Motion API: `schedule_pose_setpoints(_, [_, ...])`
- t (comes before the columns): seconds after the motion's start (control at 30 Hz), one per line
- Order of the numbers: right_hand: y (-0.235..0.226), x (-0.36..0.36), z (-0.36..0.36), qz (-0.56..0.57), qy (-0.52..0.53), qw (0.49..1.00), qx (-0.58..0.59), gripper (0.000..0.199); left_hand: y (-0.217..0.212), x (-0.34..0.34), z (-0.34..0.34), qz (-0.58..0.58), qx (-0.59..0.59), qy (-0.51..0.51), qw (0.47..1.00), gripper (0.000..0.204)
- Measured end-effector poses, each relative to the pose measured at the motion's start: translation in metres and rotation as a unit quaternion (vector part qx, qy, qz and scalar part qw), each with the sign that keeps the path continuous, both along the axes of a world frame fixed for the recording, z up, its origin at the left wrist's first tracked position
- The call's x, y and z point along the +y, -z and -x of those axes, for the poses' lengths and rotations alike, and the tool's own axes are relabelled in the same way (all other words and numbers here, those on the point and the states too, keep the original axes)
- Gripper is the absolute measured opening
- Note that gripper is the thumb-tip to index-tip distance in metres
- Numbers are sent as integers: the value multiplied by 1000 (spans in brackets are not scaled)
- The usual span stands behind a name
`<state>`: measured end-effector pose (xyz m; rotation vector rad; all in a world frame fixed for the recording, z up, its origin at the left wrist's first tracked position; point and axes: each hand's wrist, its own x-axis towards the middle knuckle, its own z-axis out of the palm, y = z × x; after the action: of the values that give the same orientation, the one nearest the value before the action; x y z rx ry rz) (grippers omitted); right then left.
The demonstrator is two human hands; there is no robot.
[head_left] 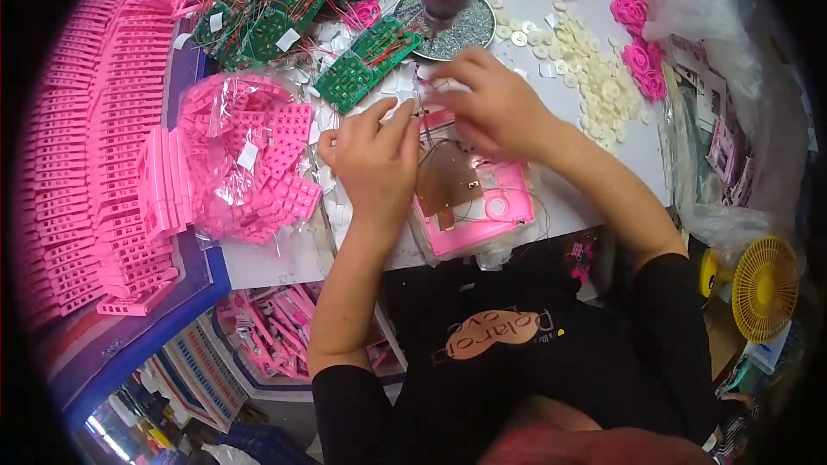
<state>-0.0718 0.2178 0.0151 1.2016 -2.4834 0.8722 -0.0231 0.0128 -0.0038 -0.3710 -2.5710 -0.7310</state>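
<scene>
— Both hands busy?
— Yes. My left hand (375, 159) and right hand (493, 103) pinch a small dark part (419, 112) between fingertips, over the pink housing (478, 202) on the white table (276, 263).
— What's around?
— Green circuit boards (366, 60) farther off, cream buttons (590, 77) far right, bagged pink pieces (250, 164) left.

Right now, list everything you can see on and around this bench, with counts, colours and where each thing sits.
pink housing: one, pink, table front, under both hands
brown board: one, brown, inside housing
green circuit boards: several, green, wired, table top left
bagged pink parts: many, pink, left of hands
stacked pink pieces: many, pink, far left
white discs: many, cream, right of hands
metal dish: one, grey, behind hands
small fan: one, yellow, lower right
left hand: at housing edge, fingers pinching
right hand: over housing, pinching small part
</scene>
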Motion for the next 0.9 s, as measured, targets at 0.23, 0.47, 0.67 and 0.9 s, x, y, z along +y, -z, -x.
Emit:
schedule_pose_setpoints(0.23, [7, -1, 45, -74, -145, 986, 21, 18, -7, -2, -8, 41, 41, 141, 988, 19])
schedule_pose_setpoints(0.47, [9, 8, -31, -125, 57, 989, 58, 21, -10, 4, -6, -110, -74, 84, 988, 8])
schedule_pose_setpoints(0.67, [3, 7, -37, -133, 90, 986, 41, 13, -6, 3, -4, -78, -30, 38, 996, 6])
schedule_pose_setpoints(0.9, [-4, 5, -27, -17, 73, 992, -105, 14, -4, -2, -2, -120, -39, 36, 991, 20])
